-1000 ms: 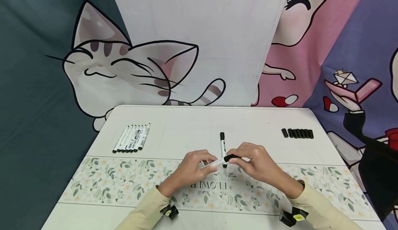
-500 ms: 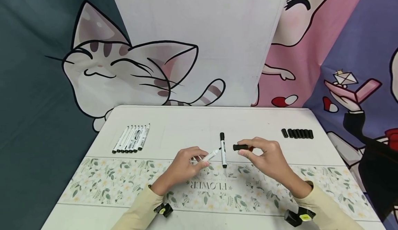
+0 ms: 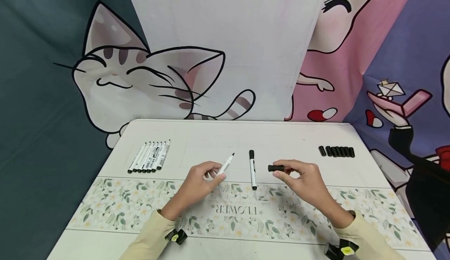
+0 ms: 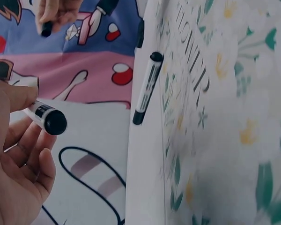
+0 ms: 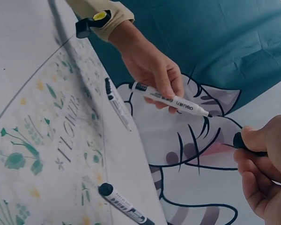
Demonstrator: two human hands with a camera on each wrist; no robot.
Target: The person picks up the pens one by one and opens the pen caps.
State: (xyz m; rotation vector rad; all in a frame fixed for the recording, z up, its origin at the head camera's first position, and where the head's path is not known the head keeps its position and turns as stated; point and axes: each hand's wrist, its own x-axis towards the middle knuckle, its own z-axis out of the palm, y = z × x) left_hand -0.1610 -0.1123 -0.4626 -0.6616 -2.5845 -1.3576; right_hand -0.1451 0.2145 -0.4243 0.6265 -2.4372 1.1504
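Note:
In the head view my left hand [image 3: 199,181] pinches an uncapped white marker [image 3: 225,164], its dark tip pointing up and away. The right wrist view shows the same marker's printed barrel [image 5: 171,99] between thumb and fingers. My right hand [image 3: 301,176] holds a black marker cap [image 3: 275,168] between thumb and fingertips, above the table. Between the two hands a capped marker [image 3: 252,170] lies on the table, black cap toward the far side. In the left wrist view the held marker's black end [image 4: 55,122] faces the camera.
A row of several uncapped markers [image 3: 149,157] lies at the left of the table [image 3: 211,139]. At the far right several black caps [image 3: 337,151] are lined up. A floral band with printed lettering [image 3: 239,209] crosses the table. Cartoon curtains [image 3: 225,25] hang behind.
The cap has come off the marker. My left hand has drawn left with the marker, its tip now turned upward, while my right hand has moved right with the cap.

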